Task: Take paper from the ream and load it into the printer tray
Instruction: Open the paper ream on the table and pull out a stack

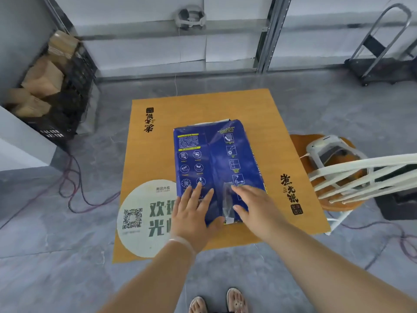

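Observation:
A blue-wrapped ream of paper lies flat on a small orange table, its far end torn open with white sheets showing. My left hand rests flat on the ream's near left part, fingers spread, thumb at the near edge. My right hand lies on the near right part, fingers beside a strip of clear tape stuck on the wrapper. Neither hand has closed around anything. No printer tray can be made out with certainty.
A white round sticker with a QR code covers the table's near left corner. A white chair with a grey-white device on its seat stands right. A black crate of cardboard boxes stands far left. Cables run over the floor.

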